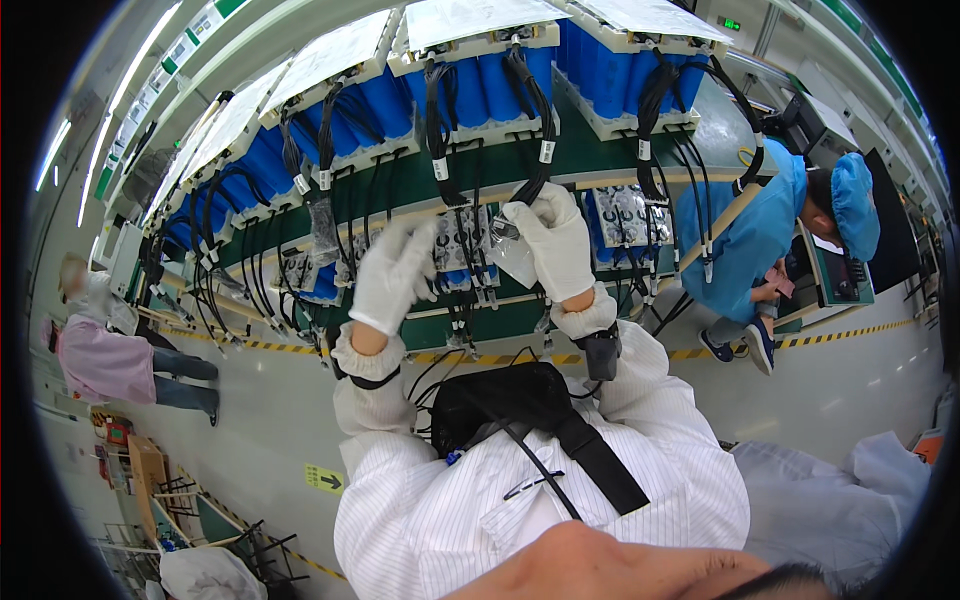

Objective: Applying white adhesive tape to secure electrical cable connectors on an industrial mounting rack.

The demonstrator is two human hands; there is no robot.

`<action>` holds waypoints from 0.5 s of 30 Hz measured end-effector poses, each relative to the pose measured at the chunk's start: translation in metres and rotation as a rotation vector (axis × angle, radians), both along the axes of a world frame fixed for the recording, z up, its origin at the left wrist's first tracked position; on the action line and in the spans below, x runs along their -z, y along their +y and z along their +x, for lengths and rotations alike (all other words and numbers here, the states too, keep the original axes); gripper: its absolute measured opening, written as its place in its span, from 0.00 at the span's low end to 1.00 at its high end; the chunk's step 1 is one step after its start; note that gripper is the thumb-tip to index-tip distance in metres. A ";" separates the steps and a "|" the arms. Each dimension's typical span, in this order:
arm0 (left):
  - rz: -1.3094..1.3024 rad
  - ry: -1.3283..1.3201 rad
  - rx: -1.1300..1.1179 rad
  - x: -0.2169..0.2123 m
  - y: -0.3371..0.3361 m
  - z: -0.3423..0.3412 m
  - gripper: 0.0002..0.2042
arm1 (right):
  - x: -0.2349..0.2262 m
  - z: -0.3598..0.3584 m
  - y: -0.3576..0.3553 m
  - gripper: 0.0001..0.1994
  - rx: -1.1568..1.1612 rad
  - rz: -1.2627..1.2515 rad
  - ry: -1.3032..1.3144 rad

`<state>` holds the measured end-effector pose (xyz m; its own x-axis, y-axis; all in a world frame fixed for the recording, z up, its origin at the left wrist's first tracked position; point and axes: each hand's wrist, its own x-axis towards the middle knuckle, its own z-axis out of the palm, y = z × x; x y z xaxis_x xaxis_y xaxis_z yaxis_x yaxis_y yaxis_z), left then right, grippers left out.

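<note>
My right hand (556, 242), in a white glove, is closed around the lower end of a black cable bundle (545, 165). A small clear plastic bag (514, 260) hangs at its fingers, around or against the cable end; I cannot tell which. To the left, my left hand (394, 278), also gloved, is blurred by motion, its fingers apart and nothing seen in them. The bundle comes down from a blue battery pack (487, 88) with a white top and frame. Behind my hands, on a lower level, sits another battery module (461, 240) with a pale top plate.
More blue battery packs (622, 80) line the green bench (600, 155), their black cables dangling over its front edge. Another plastic-covered cable end (323, 228) hangs left. A person in blue (745, 230) sits at right; a person in pink (105, 355) stands at far left.
</note>
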<state>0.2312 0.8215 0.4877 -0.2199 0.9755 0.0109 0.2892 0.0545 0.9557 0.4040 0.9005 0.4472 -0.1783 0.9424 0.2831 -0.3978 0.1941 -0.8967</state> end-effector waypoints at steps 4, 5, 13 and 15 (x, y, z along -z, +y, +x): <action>0.133 0.034 0.035 -0.018 0.027 0.003 0.14 | 0.002 -0.007 -0.001 0.09 0.069 0.022 -0.087; 0.137 0.031 0.026 -0.017 0.031 0.001 0.14 | 0.001 -0.009 -0.002 0.08 0.079 0.011 -0.058; 0.323 0.211 0.253 -0.047 0.025 0.002 0.10 | -0.020 -0.012 -0.004 0.08 0.151 0.184 -0.377; 0.346 0.337 0.276 -0.039 0.029 -0.002 0.10 | -0.025 -0.015 -0.007 0.09 0.188 0.424 -0.524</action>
<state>0.2292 0.8508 0.5269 0.1145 0.9236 0.3659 0.5409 -0.3669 0.7568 0.3885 0.8936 0.4725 -0.2362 0.7980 0.5544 0.1414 0.5927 -0.7929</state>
